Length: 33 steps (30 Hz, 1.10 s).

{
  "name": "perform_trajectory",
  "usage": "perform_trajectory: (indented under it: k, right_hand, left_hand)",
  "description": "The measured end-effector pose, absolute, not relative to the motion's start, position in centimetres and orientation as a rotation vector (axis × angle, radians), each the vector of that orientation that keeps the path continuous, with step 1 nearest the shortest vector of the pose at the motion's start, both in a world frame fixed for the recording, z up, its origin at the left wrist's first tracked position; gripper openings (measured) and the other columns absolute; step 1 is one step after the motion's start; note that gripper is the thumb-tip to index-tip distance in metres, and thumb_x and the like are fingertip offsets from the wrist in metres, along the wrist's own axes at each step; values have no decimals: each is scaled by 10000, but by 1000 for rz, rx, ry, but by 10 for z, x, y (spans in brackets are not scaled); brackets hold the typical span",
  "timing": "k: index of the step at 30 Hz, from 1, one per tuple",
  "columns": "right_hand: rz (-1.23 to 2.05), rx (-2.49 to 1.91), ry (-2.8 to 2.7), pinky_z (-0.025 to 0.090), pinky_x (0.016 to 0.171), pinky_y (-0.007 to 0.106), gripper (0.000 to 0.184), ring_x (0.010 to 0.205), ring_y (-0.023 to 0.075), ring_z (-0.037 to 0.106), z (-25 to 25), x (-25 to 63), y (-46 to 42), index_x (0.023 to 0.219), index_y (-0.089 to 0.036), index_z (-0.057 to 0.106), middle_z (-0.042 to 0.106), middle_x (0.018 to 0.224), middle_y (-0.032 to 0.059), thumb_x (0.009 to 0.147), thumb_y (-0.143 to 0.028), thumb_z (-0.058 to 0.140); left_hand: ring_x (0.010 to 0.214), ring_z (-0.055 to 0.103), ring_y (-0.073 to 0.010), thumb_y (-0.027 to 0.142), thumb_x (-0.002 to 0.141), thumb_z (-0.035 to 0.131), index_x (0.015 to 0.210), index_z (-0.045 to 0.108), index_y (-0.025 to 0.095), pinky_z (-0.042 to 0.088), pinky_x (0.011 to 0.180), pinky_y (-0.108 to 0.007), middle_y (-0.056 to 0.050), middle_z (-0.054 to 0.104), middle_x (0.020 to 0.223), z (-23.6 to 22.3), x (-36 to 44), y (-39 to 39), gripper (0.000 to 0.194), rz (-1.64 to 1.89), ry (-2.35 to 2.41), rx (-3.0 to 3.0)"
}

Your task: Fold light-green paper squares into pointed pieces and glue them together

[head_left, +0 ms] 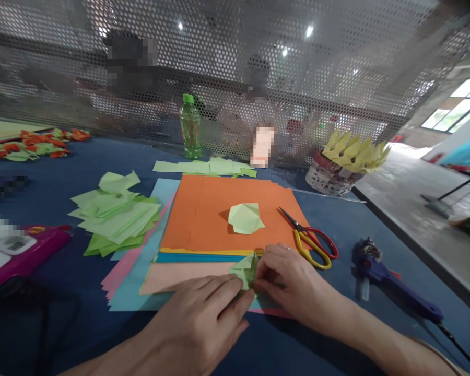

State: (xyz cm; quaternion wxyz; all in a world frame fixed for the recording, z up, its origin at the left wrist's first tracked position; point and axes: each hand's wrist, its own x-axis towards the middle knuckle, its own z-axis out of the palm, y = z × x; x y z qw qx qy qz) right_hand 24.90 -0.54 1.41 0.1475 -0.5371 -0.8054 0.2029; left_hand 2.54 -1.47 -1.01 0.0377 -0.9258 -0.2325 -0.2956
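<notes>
Between both hands [207, 308] [290, 274], folded green paper [243, 268]

I can read no text; marks on the container [325, 178] near the far right corner of the surface [137, 154] blur.

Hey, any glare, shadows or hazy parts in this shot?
Head view: bright spots glare at the perforated screen, things behind it look hazy, and the window is washed out; also head view, the light-green paper piece on the orange paper casts a shadow leftward.
</notes>
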Motion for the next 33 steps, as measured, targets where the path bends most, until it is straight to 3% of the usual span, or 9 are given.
perform_trajectory:
  k: [14, 21, 26, 33]
  right_hand:
    - [558, -1536, -2331, 396, 735, 297, 132, 861, 187, 555, 13, 250, -6, 857, -215, 579, 636, 892, 6, 888, -242, 704]
    - [592, -1490, -2340, 401, 729, 291, 227, 855, 180, 556, 16, 254, -2, 880, -208, 547, 632, 910, 2, 807, -114, 740]
    - [658, -1466, -2326, 415, 712, 275, 219, 837, 171, 561, 21, 256, 0, 878, -208, 552, 622, 892, -1, 808, -99, 729]
    - [692, -1364, -2372, 409, 727, 263, 199, 820, 152, 547, 23, 259, 1, 838, -194, 545, 597, 865, -8, 840, -58, 691]
  left_hand:
    - [898, 634, -240, 356, 1039, 449, 1113, 657, 171, 500, 771, -371, -73, 668, 964, -14, 29, -13, 288, -761, -704, -2895]
    - [1034, 628, -242, 412, 1049, 445, 1164, 663, 151, 472, 908, -377, -76, 699, 1078, -15, 28, -20, 359, -670, -729, -2844]
    - [1110, 612, -252, 461, 984, 577, 1146, 681, 158, 463, 970, -380, -94, 688, 1161, -16, 27, -24, 358, -674, -746, -2826]
    - [1123, 608, -264, 468, 985, 566, 1149, 687, 169, 469, 984, -389, -98, 687, 1182, -13, 25, -26, 362, -679, -771, -2858]
